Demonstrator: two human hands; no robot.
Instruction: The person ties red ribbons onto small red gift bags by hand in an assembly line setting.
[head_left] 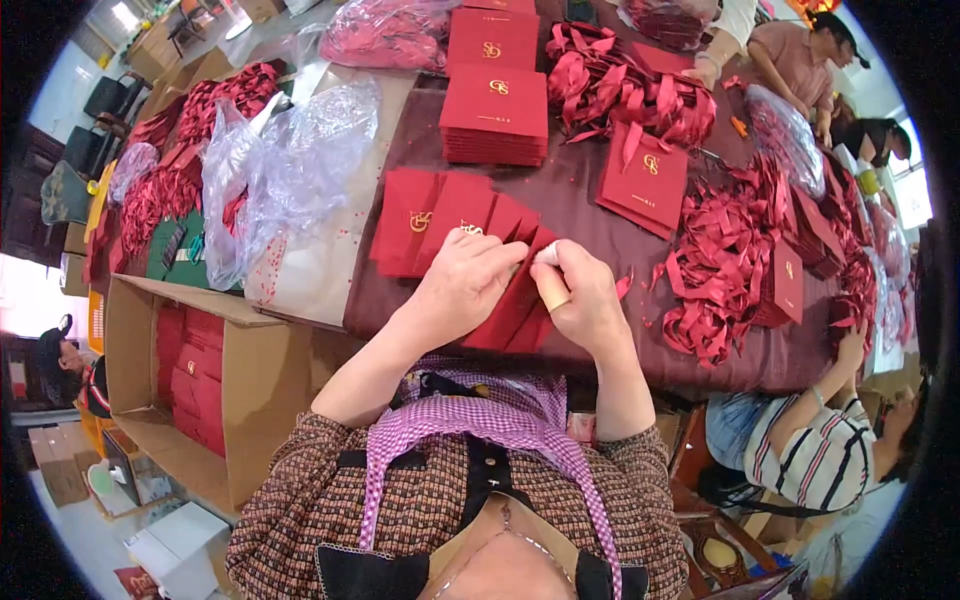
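Note:
Both hands are at a red paper bag [519, 297] near the table's front edge, pinching its upper edge from either side. My left hand [465, 283] is closed, thumb and forefinger together at the bag's rim. On the right, my right hand [580, 293] pinches the opposite side, with a pale wrap on the thumb and a beige band round a finger. What lies between the fingertips is too small to make out. Left of the hands, several flat red bags [412, 217] with gold print lie fanned out, partly under my left hand.
A tall stack of red bags [497, 115] stands behind my hands. Heaps of red ribbon [722, 270] lie to the right. Crumpled clear plastic [300, 165] covers the left side. An open cardboard box [270, 405] holds red bags. A co-worker in a striped shirt [815, 455] sits at right.

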